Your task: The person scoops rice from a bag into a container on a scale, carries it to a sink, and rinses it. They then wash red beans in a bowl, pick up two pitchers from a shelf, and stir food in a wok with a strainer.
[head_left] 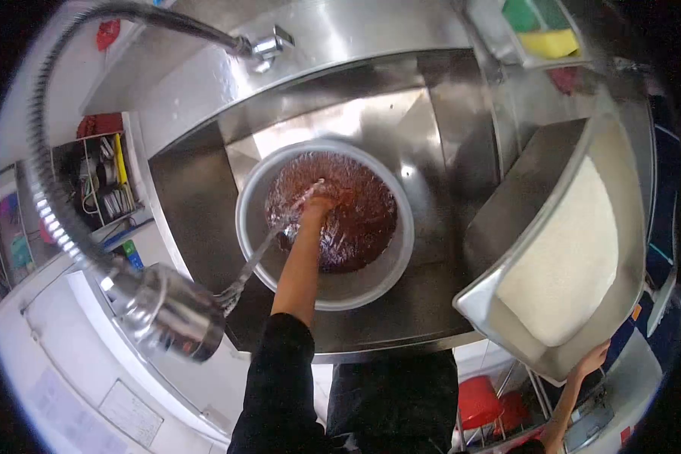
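A large grey round basin [406,227] stands in the steel sink, holding a dark reddish-brown mass [363,234] under water; whether it is beans or grain I cannot make out. My left hand [319,203] reaches down into it, its fingers hidden in the wet contents. From the blurred metal spray head [178,314], a stream of water [259,257] runs into the basin beside my left forearm. On the right, my right hand [594,359] grips the near corner of a deep metal pan [480,299]. That pan is tilted and contains a white, fine-looking material [564,261].
The steel sink [446,303] surrounds the basin. A flexible tap hose [41,144] arches over the left side. Racks with small items [102,174] stand at left. Green and yellow sponges or cloths [548,43] lie at the upper right. Red stools [478,401] are below.
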The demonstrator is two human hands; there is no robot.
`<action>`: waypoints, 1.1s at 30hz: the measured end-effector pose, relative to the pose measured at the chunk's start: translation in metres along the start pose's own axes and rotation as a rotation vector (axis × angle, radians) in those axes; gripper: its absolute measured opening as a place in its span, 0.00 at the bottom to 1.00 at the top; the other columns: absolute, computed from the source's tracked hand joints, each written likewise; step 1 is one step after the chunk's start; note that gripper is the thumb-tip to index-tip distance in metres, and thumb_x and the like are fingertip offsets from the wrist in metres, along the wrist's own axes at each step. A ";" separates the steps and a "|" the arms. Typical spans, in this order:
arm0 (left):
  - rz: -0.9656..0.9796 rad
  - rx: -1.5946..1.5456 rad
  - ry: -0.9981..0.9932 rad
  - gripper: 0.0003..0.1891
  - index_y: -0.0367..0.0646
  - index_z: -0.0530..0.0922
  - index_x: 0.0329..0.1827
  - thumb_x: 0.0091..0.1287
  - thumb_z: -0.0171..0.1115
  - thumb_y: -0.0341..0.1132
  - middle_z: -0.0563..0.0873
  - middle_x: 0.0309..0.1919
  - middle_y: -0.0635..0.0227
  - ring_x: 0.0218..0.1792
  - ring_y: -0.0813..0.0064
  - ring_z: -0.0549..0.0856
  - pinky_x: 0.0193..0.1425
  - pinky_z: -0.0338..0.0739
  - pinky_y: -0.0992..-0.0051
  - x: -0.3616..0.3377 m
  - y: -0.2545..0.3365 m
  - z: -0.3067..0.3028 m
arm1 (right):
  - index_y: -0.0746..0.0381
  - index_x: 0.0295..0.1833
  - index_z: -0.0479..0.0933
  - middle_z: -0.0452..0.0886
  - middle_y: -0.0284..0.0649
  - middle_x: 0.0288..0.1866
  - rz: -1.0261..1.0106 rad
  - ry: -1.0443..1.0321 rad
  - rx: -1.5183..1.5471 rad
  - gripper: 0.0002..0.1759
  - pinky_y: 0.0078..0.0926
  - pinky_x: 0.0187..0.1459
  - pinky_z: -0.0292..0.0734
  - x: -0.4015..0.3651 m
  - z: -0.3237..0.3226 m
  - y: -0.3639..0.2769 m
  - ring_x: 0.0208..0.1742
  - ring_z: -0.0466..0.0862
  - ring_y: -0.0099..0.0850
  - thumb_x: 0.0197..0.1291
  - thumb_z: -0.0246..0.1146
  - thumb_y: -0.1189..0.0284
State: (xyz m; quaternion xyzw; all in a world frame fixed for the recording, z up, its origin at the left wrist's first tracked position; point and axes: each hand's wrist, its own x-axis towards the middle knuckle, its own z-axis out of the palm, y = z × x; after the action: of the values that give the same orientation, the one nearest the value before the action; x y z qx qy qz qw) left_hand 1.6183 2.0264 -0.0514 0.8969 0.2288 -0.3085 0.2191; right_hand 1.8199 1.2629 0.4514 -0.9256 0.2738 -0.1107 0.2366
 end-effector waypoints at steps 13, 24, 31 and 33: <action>-0.261 0.392 -0.300 0.20 0.41 0.81 0.45 0.54 0.68 0.45 0.87 0.37 0.58 0.38 0.61 0.87 0.44 0.79 0.55 -0.112 0.076 -0.080 | 0.71 0.66 0.66 0.73 0.48 0.64 0.101 -0.007 0.085 0.33 0.31 0.59 0.68 0.003 0.001 0.003 0.59 0.76 0.39 0.71 0.46 0.53; -0.064 -0.063 -0.126 0.23 0.35 0.77 0.53 0.59 0.61 0.42 0.78 0.53 0.46 0.58 0.44 0.73 0.66 0.60 0.46 -0.122 0.153 -0.072 | 0.73 0.65 0.66 0.73 0.51 0.63 -0.010 0.011 0.047 0.35 0.32 0.58 0.69 0.018 -0.008 0.022 0.57 0.76 0.39 0.71 0.45 0.51; 0.275 0.421 0.371 0.11 0.45 0.81 0.40 0.62 0.55 0.40 0.81 0.39 0.63 0.48 0.63 0.79 0.54 0.71 0.58 -0.109 0.148 -0.136 | 0.71 0.64 0.68 0.73 0.51 0.62 -0.006 0.054 -0.180 0.34 0.33 0.59 0.69 0.024 -0.011 0.025 0.58 0.76 0.42 0.71 0.45 0.50; 0.119 0.229 0.148 0.11 0.45 0.81 0.41 0.64 0.52 0.38 0.82 0.43 0.61 0.50 0.63 0.80 0.56 0.71 0.57 -0.068 0.122 -0.117 | 0.71 0.64 0.68 0.73 0.53 0.63 -0.035 -0.015 -0.145 0.36 0.34 0.59 0.69 0.028 -0.011 0.031 0.58 0.76 0.44 0.70 0.45 0.48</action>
State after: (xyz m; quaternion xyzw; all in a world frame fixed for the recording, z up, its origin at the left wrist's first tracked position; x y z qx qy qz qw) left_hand 1.6902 1.9729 0.1075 0.9483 0.1539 -0.2523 0.1157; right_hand 1.8251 1.2196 0.4476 -0.9458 0.2632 -0.0875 0.1689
